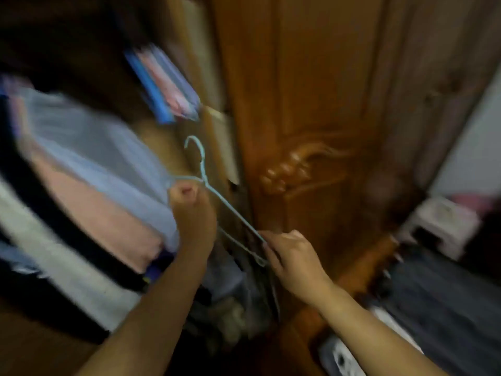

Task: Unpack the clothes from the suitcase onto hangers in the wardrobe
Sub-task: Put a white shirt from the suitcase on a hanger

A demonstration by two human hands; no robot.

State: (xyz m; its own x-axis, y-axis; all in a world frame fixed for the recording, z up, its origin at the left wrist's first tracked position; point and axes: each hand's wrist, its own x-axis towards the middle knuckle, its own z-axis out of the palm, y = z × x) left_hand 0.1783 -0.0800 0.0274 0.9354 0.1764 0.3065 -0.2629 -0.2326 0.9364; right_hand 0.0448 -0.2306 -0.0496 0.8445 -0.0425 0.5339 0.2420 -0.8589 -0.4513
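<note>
Holding a pale blue wire hanger [217, 194] with both hands, we are standing at the open wardrobe. Our left hand [189, 210] is gripping it near the neck, fingers curled round the wire; our right hand [290, 256] is pinching its lower end. Hook is pointing up, hanger is bare. Hung clothes [95, 164] are blurring on the left, just beside the left hand. Carved wooden door [311, 104] is standing behind the hanger. Dark fabric [444, 302] is lying lower right.
</note>
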